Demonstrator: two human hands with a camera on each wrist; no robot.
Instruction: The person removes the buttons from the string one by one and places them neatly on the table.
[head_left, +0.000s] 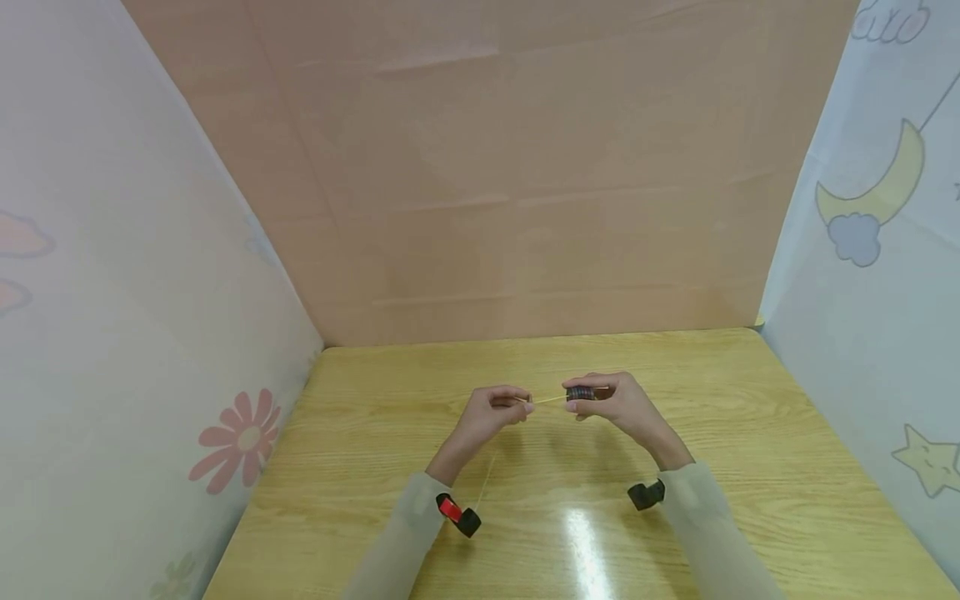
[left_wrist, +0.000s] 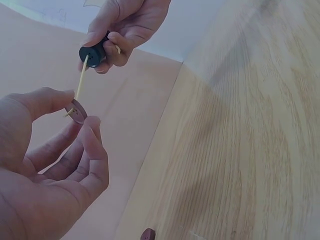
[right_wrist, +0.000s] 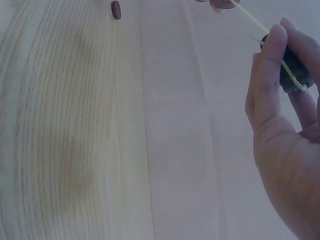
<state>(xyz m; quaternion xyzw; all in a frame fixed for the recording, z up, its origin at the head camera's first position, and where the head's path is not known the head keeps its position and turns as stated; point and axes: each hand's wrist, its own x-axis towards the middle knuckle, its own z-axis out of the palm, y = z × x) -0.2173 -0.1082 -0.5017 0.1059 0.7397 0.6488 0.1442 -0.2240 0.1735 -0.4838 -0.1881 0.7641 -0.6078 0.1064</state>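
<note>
My left hand [head_left: 487, 417] pinches a brown button [left_wrist: 76, 111] by its rim, between thumb and a finger. A yellow string [left_wrist: 81, 82] passes through this button and runs across a short gap to a stack of dark buttons [head_left: 581, 393]. That stack is gripped on its sides by the thumb and fingers of my right hand [head_left: 622, 406]. In the right wrist view, the string [right_wrist: 295, 80] also lies along the stack's side, with what looks like a knot at one end. The fingers partly cover the stack.
One loose reddish-brown button [left_wrist: 148, 234] lies on the wooden table [head_left: 360, 467]. A thin length of string shows near my left wrist in the head view. A brown sheet [head_left: 525, 167] stands behind the table, and patterned white walls [head_left: 112, 292] flank it.
</note>
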